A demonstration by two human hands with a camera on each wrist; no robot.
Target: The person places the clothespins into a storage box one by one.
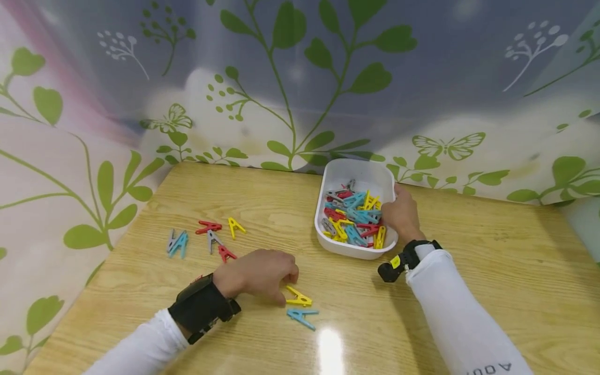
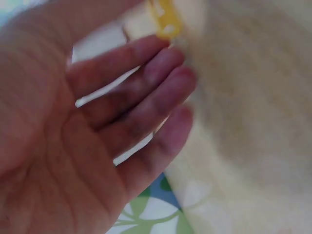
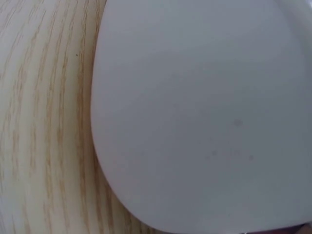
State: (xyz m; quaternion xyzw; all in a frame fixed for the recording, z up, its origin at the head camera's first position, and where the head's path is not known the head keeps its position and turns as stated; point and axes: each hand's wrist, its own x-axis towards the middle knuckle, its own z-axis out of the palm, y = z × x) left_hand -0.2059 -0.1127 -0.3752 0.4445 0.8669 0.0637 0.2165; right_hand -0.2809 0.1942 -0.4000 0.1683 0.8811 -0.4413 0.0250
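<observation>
My left hand (image 1: 262,273) hovers low over the table, thumb and forefinger apart around the near end of a yellow clothespin (image 1: 299,297). In the left wrist view the same yellow clothespin (image 2: 165,18) shows by the fingertips, partly cut off and blurred; the other fingers are loosely extended. A blue clothespin (image 1: 302,316) lies just in front of it. My right hand (image 1: 402,212) grips the right wall of a white plastic bin (image 1: 358,253), which holds many mixed clothespins (image 1: 356,216). The bin's smooth white wall (image 3: 195,117) fills most of the right wrist view.
On the left of the wooden table (image 1: 140,297) lie several loose clothespins: red (image 1: 208,226), yellow (image 1: 236,227), grey (image 1: 213,240) and blue (image 1: 179,244). A leaf-patterned cloth (image 1: 290,104) hangs behind the table and along its left side.
</observation>
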